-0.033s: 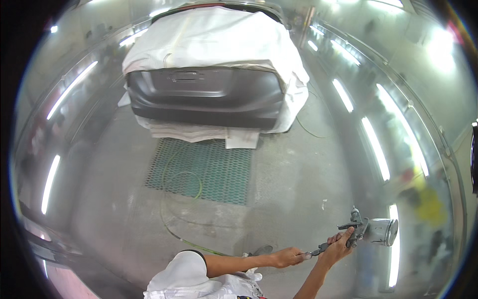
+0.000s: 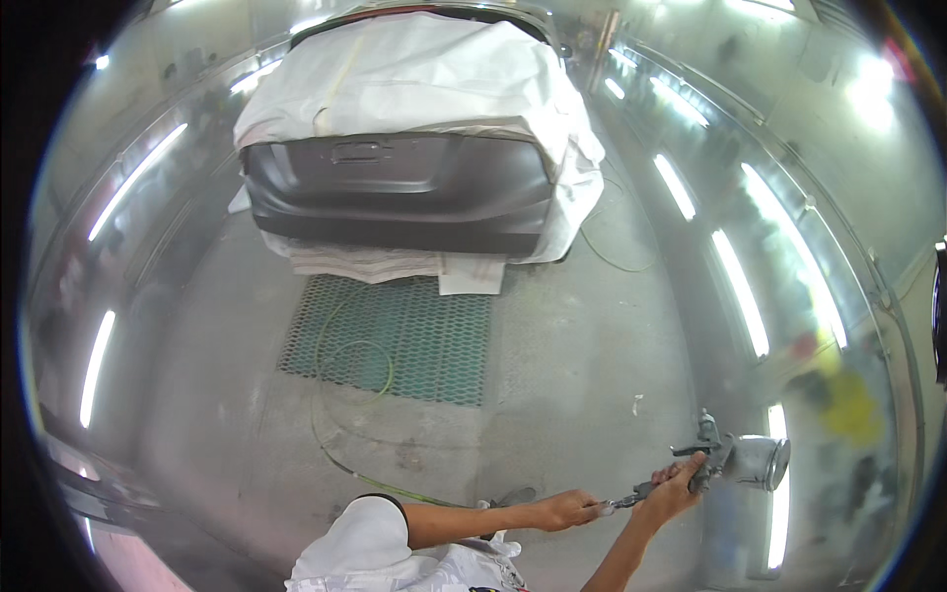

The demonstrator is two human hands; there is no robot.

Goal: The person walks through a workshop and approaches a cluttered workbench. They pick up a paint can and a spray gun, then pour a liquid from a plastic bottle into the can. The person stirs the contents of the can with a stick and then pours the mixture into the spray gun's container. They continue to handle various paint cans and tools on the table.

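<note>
1. While a car (image 2: 395, 235) is standing under white sheeting (image 2: 424, 79), its grey tailgate (image 2: 404, 173) is showing.
2. A mesh floor grate (image 2: 444, 340) is underlying a looped green hose (image 2: 395, 489).
3. At lower right, a spray gun (image 2: 714, 458) is resting in the right hand (image 2: 675, 495), fingers wrapped round it.
4. The left hand (image 2: 567, 511) is pinching the air fitting (image 2: 625, 501), nearly closed.
</note>
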